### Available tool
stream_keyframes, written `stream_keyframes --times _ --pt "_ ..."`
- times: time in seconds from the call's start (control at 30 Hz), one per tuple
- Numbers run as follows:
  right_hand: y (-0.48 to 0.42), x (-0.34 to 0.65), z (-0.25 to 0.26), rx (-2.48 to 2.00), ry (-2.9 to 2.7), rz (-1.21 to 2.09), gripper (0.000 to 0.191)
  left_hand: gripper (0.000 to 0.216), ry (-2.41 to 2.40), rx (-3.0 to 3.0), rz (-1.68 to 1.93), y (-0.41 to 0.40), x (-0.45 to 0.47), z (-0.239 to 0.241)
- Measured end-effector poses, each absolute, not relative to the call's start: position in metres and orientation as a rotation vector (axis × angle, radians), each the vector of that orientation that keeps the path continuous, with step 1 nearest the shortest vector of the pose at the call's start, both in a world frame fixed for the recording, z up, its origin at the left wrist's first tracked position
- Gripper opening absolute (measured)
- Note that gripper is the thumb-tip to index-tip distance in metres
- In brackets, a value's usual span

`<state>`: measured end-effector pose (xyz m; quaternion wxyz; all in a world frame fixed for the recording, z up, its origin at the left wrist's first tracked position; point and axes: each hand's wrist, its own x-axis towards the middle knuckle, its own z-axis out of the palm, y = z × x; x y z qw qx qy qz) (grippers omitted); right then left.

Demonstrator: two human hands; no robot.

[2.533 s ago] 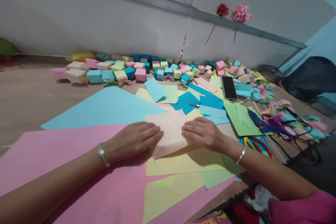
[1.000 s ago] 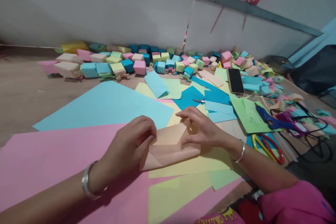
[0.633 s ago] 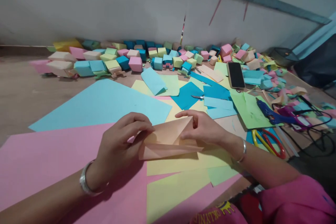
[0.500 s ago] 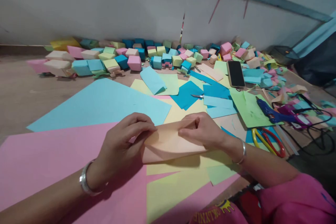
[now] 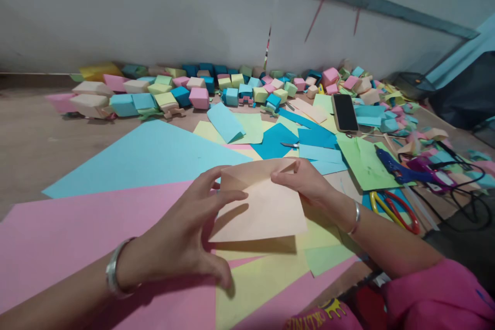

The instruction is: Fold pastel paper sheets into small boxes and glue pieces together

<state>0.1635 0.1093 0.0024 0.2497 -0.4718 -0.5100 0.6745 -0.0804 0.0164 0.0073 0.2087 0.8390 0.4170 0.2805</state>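
Note:
A peach sheet of paper (image 5: 263,211), bent over along its far side, is held above the layered coloured sheets. My right hand (image 5: 309,183) pinches its right side, with the thumb on the near face. My left hand (image 5: 181,232) is at the paper's left edge, its thumb and fingers spread apart; the index finger reaches over the near face and other fingers are partly hidden behind the sheet. Beneath lie a large pink sheet (image 5: 96,237), a pale yellow sheet (image 5: 255,289) and a light blue sheet (image 5: 150,160).
Several folded paper boxes (image 5: 199,98) line the wall. To the right are a phone (image 5: 345,113), a glue gun (image 5: 398,165) with a black cord, and scissors (image 5: 394,211) with red and yellow handles. A green sheet (image 5: 356,160) lies beside them.
My left hand has loosened its pinch and spread its fingers. The peach paper has opened out, showing more of its near face. My right hand still holds it.

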Motion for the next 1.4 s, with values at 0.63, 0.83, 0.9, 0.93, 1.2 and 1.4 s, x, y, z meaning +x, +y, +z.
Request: stream_keyframes --times 0.63,0.83,0.9,0.93,1.2,1.4 --pt "0.111 0.169 -0.001 -1.012 -1.842 1.559 0.024 0.015 1.73 1.918 1.207 0.018 -0.085 0.0" --pt "0.108 0.166 0.005 -1.066 -1.91 1.343 0.023 0.008 1.733 1.873 1.091 0.021 -0.085 0.003" --pt "0.105 0.164 0.006 -1.107 -1.949 1.251 0.016 0.01 1.683 1.823 1.05 0.021 -0.085 0.005" --pt "0.104 0.163 0.006 -1.118 -1.946 1.236 0.019 0.011 1.658 1.794 1.026 0.021 -0.085 0.006" --pt "0.106 0.163 0.003 -1.209 -1.911 1.201 0.026 0.021 1.68 1.565 0.89 0.022 -0.084 0.013" --pt "0.108 0.163 0.002 -1.19 -1.947 1.182 0.031 0.021 1.717 1.543 0.875 0.023 -0.083 0.011"
